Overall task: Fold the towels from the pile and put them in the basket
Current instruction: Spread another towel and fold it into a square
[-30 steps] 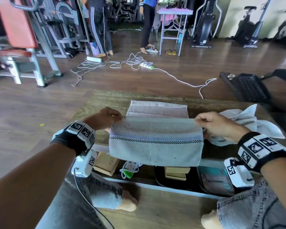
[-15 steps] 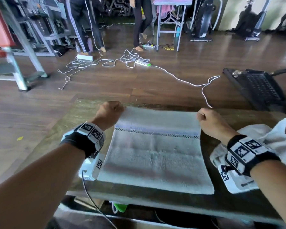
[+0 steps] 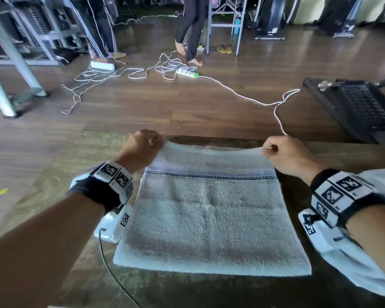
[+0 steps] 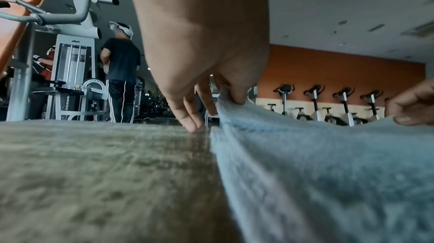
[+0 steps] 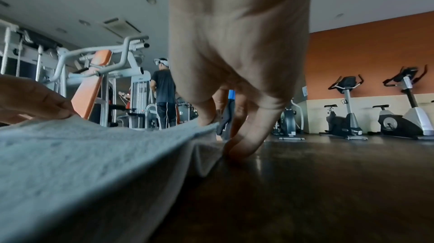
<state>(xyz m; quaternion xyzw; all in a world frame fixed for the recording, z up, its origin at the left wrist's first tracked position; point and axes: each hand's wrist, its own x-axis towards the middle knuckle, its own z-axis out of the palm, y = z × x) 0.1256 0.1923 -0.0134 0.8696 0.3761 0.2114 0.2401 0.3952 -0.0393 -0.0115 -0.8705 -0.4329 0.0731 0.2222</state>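
Observation:
A pale blue-grey towel [image 3: 211, 221] with a checkered band lies spread on the wooden table [image 3: 53, 196]. My left hand [image 3: 142, 145] pinches its far left corner, and the left wrist view shows the corner [image 4: 225, 102] lifted off the table. My right hand [image 3: 287, 153] pinches the far right corner, raised slightly in the right wrist view [image 5: 206, 126]. The far edge sags between the two hands. A white towel [image 3: 347, 263] from the pile lies under my right forearm. The black basket [image 3: 356, 105] stands on the floor at the far right.
White cables and a power strip [image 3: 187, 73] trail across the wooden floor beyond the table. Two people's legs [image 3: 191, 30] stand farther back near a metal stool. Gym machines [image 3: 20, 52] fill the left; exercise bikes [image 5: 347, 109] line the orange wall.
One second ago the towel hung folded off the table's near edge. Both hands have carried its edge away from me, and the towel now lies flat on the table.

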